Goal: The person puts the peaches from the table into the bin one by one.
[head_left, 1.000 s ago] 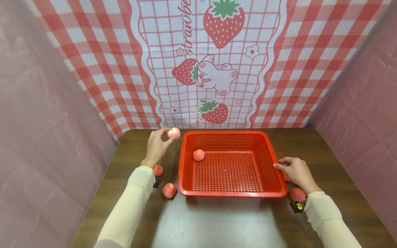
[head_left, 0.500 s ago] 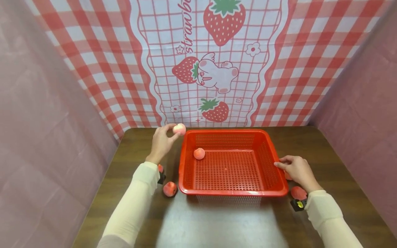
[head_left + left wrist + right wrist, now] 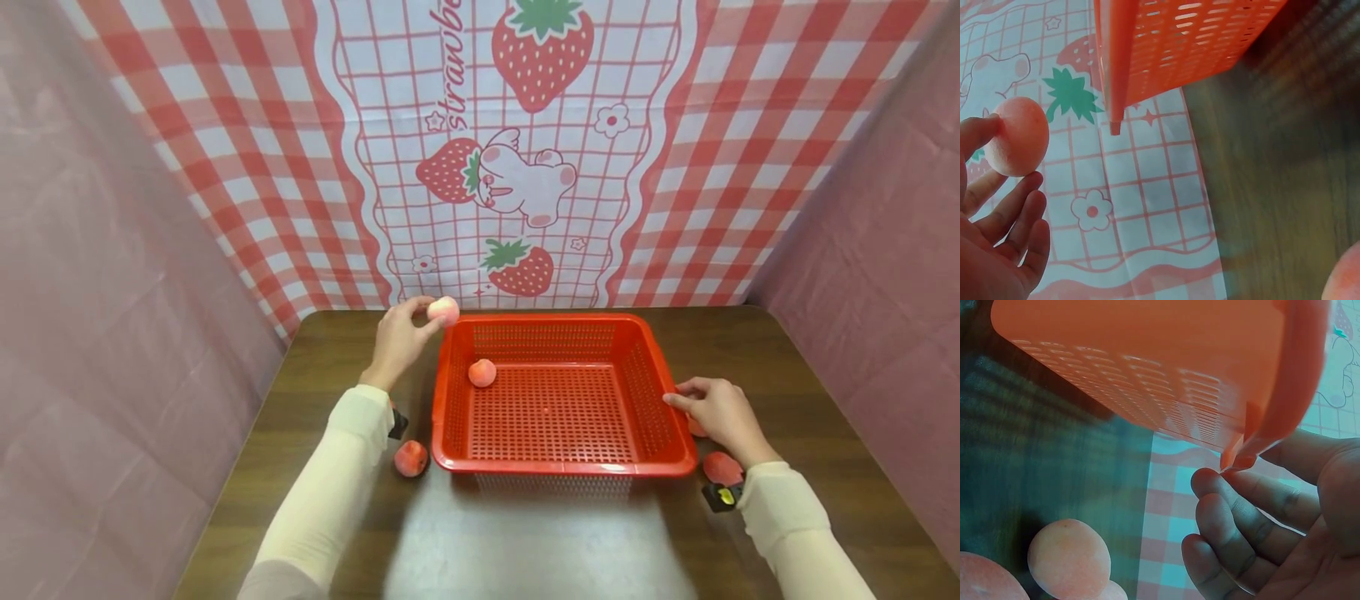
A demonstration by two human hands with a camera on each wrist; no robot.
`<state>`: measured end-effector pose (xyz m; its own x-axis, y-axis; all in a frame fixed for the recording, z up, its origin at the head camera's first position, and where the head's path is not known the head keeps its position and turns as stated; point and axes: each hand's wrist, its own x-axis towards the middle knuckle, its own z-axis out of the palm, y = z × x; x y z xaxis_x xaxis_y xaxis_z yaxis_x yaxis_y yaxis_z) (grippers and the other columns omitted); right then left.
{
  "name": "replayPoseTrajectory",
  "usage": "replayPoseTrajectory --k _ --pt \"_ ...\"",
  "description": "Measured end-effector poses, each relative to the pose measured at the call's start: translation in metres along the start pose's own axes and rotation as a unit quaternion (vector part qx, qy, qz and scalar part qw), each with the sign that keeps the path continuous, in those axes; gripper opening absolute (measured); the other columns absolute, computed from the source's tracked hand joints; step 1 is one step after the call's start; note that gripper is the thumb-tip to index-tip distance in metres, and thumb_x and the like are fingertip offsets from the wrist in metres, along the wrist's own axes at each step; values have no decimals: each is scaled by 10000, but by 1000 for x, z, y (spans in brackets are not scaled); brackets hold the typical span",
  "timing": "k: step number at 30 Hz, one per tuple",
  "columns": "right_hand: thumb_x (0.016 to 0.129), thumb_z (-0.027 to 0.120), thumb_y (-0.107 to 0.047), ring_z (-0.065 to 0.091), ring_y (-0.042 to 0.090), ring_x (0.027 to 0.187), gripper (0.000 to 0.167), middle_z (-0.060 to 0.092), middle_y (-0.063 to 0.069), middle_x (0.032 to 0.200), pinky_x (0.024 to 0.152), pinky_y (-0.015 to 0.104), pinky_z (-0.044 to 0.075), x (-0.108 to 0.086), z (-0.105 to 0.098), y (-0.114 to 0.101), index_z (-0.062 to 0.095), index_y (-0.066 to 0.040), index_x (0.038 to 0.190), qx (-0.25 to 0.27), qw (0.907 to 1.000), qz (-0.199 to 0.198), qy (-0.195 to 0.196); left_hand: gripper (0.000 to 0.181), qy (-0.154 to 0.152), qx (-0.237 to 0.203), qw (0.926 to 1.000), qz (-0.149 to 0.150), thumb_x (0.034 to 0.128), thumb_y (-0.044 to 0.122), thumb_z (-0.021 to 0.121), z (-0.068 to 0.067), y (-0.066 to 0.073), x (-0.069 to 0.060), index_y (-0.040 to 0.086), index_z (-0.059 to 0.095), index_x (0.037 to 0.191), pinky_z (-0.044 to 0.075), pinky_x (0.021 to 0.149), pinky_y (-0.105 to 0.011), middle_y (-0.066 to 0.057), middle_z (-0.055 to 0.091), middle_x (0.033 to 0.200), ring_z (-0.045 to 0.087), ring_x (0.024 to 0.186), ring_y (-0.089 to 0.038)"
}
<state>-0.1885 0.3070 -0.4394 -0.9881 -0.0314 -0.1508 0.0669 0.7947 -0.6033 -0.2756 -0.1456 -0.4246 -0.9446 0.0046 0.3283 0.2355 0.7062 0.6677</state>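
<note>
Strawberry-printed cloth [image 3: 517, 167] hangs behind a wooden table [image 3: 738, 342]. The left hand [image 3: 399, 342] pinches a pale peach [image 3: 444, 311] between thumb and fingertips, near the far corner of the red basket [image 3: 562, 468]; the right hand [image 3: 720, 417] pinches the basket's opposite edge, with loose peaches [image 3: 1069, 559] close by that hand. Held so lightly (fingertips only, it seems), the round fruit could slip, clip the edge and roll away outside.
</note>
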Motion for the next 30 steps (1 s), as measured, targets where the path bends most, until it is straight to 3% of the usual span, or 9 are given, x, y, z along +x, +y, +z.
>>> replayPoseTrajectory --k 10,24,30 --pt "908 684 -312 632 204 675 469 710 147 824 560 292 509 0 1 0 637 105 1119 30 10000 -14 18 414 -283 7 9994 -181 885 375 701 7 14 8 91 664 1185 519 903 -420 -111 726 1097 675 981 -254" --pt "905 681 -348 645 212 691 513 711 177 871 575 282 523 -2 2 1 629 100 1148 103 9999 25 50 390 -925 370 9944 -354 907 355 676 18 34 12 110 639 1209 528 909 -422 -97 712 1143 666 1047 -264" --pt "914 672 -339 639 207 688 499 707 163 860 562 283 519 -1 3 1 630 99 1149 111 9999 39 58 393 -967 434 9939 -309 899 360 687 25 41 12 114 648 1204 540 862 -415 -90 716 1123 675 1014 -258"
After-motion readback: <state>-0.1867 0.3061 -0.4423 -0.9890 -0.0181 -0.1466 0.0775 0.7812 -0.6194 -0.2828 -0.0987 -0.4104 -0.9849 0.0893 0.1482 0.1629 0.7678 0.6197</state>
